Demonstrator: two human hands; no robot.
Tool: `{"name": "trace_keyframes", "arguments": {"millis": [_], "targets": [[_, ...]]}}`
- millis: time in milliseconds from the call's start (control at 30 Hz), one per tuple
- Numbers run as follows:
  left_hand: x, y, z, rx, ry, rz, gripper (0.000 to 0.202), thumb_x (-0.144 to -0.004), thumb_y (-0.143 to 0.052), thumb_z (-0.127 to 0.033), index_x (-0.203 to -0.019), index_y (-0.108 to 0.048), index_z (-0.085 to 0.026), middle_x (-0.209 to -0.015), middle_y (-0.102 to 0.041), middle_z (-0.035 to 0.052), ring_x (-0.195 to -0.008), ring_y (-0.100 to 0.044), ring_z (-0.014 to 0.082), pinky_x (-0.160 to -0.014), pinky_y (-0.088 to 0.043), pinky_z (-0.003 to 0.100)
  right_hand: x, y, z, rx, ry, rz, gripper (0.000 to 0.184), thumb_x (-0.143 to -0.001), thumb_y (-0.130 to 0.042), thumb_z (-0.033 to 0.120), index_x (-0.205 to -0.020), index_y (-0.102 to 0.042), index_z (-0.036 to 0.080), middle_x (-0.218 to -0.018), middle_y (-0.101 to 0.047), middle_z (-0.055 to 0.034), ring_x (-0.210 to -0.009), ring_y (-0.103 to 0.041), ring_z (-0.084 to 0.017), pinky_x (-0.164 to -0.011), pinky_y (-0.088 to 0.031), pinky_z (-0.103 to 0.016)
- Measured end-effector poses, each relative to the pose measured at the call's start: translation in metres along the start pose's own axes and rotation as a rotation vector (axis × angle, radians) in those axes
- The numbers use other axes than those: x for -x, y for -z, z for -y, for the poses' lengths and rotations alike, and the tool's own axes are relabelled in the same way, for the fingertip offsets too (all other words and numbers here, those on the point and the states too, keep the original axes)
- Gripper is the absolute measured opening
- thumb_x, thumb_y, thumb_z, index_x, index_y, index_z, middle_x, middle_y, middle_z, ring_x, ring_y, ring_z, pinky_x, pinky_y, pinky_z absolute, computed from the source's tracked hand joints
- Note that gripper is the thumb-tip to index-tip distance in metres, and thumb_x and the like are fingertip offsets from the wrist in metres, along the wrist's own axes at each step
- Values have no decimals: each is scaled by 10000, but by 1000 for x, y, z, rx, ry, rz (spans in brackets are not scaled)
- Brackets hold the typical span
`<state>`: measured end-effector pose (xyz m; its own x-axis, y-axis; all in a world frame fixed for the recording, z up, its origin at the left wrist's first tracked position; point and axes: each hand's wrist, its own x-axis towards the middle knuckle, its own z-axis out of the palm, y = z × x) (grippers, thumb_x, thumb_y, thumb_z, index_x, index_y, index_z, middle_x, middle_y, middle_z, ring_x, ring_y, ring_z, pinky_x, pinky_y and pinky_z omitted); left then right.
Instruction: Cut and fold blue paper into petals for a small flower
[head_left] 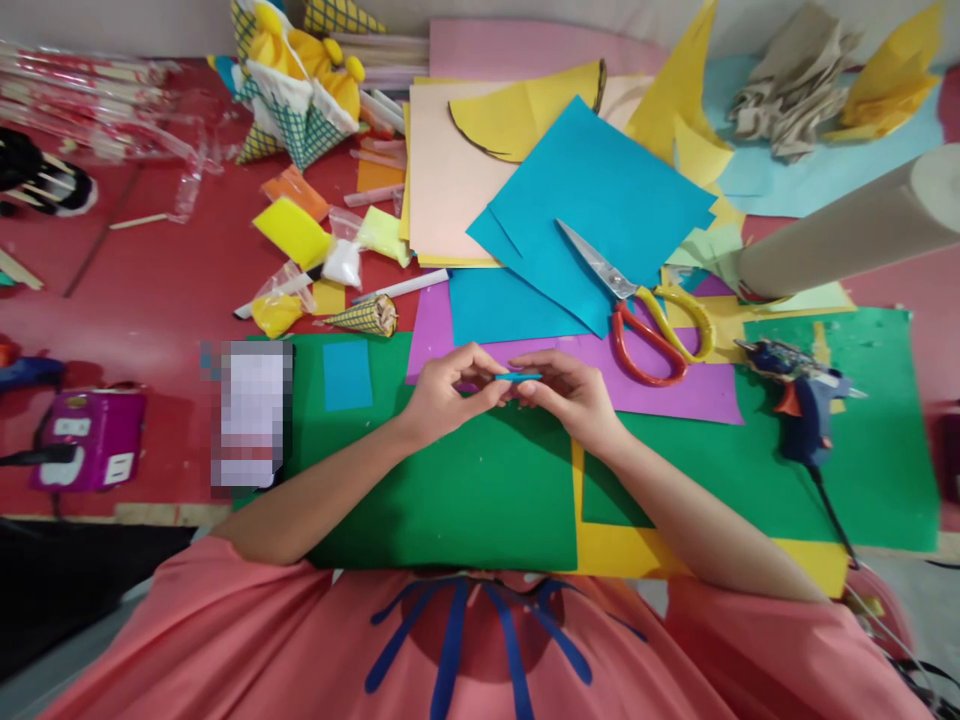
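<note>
My left hand point(448, 392) and my right hand point(571, 392) meet over the green sheet point(465, 490) and pinch a thin blue paper strip point(517, 377) between their fingertips, each gripping one end. The strip is held level, edge-on to me. A small blue rectangle point(347, 374) lies on the green sheet just left of my left hand. Behind my hands lies a purple sheet point(697, 390).
Red-and-yellow-handled scissors point(637, 310) rest on blue paper point(600, 200) behind my right hand. A blue glue gun point(802, 400) lies at right. A cardboard tube point(847, 235), yellow and pink sheets, small bags, a paper cone point(367, 316) and a purple power strip point(94, 440) surround the red floor.
</note>
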<state>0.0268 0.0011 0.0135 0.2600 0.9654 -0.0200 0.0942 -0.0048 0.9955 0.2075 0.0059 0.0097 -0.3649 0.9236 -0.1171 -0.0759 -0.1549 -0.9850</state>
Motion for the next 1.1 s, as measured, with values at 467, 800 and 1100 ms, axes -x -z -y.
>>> {"name": "trace_keyframes", "arguments": {"millis": [467, 800, 1100], "targets": [[-6, 6, 6, -143, -61, 7, 308, -760, -684, -397, -976, -599, -194, -903, -714, 37, -801, -695, 141, -670, -566, 216, -1, 1, -5, -42, 95, -96, 166, -790, -686, 282, -926, -638, 198, -873, -686, -14, -731, -665, -102, -668, -557, -235], [-6, 3, 9, -173, -104, -68, 270, -773, -679, -375, -965, -614, -196, -937, -707, 29, -820, -688, 136, -708, -561, 223, -4, 2, -1, -66, -25, -131, 312, -754, -702, 416, -927, -565, 195, -694, -655, 21, -556, -611, -92, -538, -523, -221], [-4, 5, 12, -192, -148, 2, 385, -758, -704, -355, -1094, -583, -213, -1075, -679, 66, -942, -674, 160, -798, -566, 260, -7, 4, 1, -93, -18, -144, 262, -748, -709, 399, -838, -587, 185, -649, -645, 23, -567, -623, -102, -573, -542, -243]]}}
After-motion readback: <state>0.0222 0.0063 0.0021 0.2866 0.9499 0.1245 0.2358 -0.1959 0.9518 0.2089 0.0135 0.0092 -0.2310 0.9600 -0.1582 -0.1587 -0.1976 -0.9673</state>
